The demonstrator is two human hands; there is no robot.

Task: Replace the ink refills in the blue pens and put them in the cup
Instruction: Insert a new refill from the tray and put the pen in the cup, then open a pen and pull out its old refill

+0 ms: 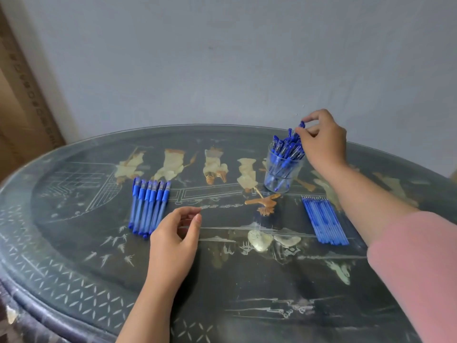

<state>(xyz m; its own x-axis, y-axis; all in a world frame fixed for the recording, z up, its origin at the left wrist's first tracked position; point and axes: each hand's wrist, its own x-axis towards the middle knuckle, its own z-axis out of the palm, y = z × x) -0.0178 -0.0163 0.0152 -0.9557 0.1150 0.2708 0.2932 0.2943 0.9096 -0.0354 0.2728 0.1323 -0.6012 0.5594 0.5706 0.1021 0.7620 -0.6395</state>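
A clear cup (282,174) stands at the back right of the table, filled with several blue pens. My right hand (324,142) is above it and pinches the cap end of one blue pen (300,126) sticking out of the cup. A row of several capped blue pens (149,209) lies side by side at the left. A bundle of blue ink refills (325,220) lies at the right, under my right forearm. My left hand (175,241) hovers just right of the pen row, fingers loosely curled, holding nothing.
The oval dark table (74,268) has a glass top with inlaid figures; its curved edge runs along the left and front. A grey wall stands close behind, and a brown frame leans at the far left.
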